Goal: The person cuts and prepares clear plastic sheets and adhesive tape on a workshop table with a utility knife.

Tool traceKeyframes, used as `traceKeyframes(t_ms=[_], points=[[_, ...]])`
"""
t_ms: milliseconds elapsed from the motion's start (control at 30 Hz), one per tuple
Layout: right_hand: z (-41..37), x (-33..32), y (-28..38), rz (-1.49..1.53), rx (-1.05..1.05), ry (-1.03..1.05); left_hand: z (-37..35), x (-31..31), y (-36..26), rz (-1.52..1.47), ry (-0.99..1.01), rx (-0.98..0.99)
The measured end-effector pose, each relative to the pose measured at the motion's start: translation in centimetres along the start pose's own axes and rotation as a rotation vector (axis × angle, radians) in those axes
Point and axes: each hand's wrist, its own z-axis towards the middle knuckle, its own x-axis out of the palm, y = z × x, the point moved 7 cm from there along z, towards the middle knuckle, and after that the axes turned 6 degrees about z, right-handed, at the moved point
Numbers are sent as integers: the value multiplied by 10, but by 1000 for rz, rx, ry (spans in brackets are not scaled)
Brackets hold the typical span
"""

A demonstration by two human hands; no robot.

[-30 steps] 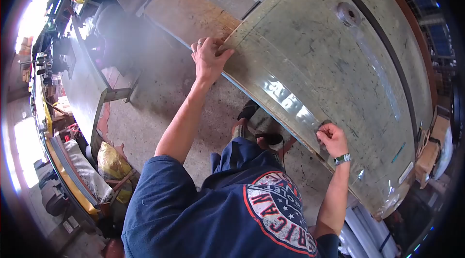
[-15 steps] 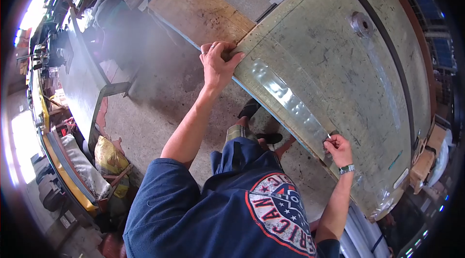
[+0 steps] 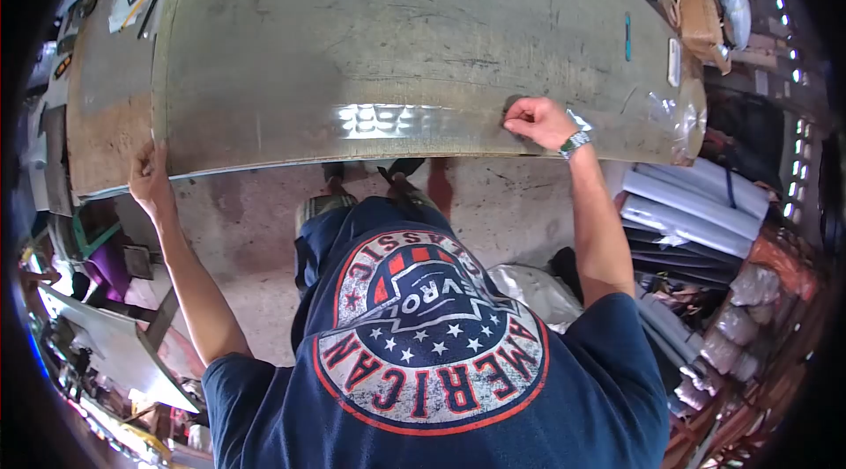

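Note clear plastic strip (image 3: 383,122) lying flat along near edge of worktable (image 3: 379,37). Pinching near strip's right end with right hand (image 3: 540,123); curling left hand (image 3: 148,180) at worktable edge, cannot tell whether gripping strip. Pull evenly, low to surface, avoiding creases.

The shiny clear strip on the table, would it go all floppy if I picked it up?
The clear strip would probably bend and flop, because its patchy, wavy glare suggests a thin sheet. It might feel slippery too, since its surface looks glossy.
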Motion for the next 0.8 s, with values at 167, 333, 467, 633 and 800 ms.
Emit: traceKeyframes(t_ms=[167,333,467,633,800], points=[[-20,-28,-38,-55,6,-91,-8,5,-5,-40,10,-12],[-21,-39,-62,6,-19,-138,4,3,13,-49,27,-10],[-20,-42,-64,-26,-40,-178,10,1,16,-11,25,-16],[-16,-43,-71,-29,-62,-205,16,0,25,-12,35,-26],[-16,-46,-69,-56,-59,-253,16,0,25,-20,50,-27]])
